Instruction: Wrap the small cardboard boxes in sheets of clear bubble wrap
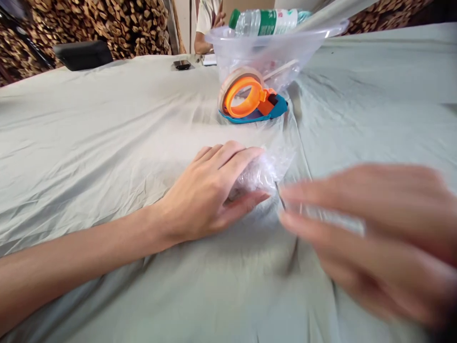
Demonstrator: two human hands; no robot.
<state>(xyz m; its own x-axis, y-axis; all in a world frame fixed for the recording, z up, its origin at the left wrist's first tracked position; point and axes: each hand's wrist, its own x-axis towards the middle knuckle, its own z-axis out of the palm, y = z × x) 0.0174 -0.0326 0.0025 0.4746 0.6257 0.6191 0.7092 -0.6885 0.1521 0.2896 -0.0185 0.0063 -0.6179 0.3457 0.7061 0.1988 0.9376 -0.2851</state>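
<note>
My left hand (210,190) lies on the cloth-covered table (89,143) with its fingers and thumb closed on a crumpled clear plastic bag (266,166). My right hand (378,233) hovers close to the camera at the right, smeared by motion. Its fingers point left toward the bag, and a pale blurred strip lies between thumb and fingers; I cannot make out what it is. Just beyond the bag lies an orange and blue tape dispenser (250,100) carrying a roll of tape.
A clear plastic tub (278,47) stands behind the dispenser with a green-labelled water bottle (267,21) lying across it. A black phone (182,64) and a dark chair back (84,54) are at the far edge. Another person's arm (205,28) shows at the back.
</note>
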